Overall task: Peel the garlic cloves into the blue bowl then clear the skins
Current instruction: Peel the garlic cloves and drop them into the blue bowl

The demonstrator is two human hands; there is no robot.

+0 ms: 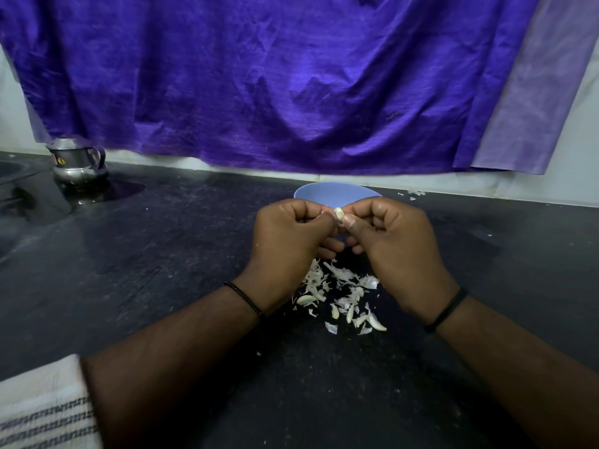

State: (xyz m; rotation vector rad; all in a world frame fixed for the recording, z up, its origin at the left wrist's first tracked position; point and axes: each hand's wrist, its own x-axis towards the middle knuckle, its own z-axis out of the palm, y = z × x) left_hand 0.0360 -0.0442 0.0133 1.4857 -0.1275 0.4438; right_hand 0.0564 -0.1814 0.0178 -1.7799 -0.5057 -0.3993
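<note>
A striped cloth (42, 406) lies at the near left corner of the dark table (155, 254), beside the person's left forearm. Between the two wrists a heap of garlic skins (340, 296) is scattered on the table, with what look like a few unpeeled cloves among the scraps, though that is hard to tell. Just above the heap, the left hand (285, 241) and right hand (398, 244) meet, fingers curled inward, the thumb and fingertips of both pinching a single pale garlic clove (338, 214) held up between them. Directly behind the hands stands the blue bowl (337, 192), its rim showing above the knuckles and its contents hidden. A few stray skin flakes (413, 192) lie near the table's back edge to the right. Far left, a steel jug (76, 163) sits in a wet patch, and a purple cloth (275, 76) hangs across the wall behind.

Judging by the size of the heap, peeling appears well under way, with this clove not yet dropped into the bowl. Clearing the skins has not begun, and how many cloves remain cannot be told. The bowl sits close to the back wall, leaving little room beyond it, while open table stretches to either side, wider on the left, for sweeping the skins together.
</note>
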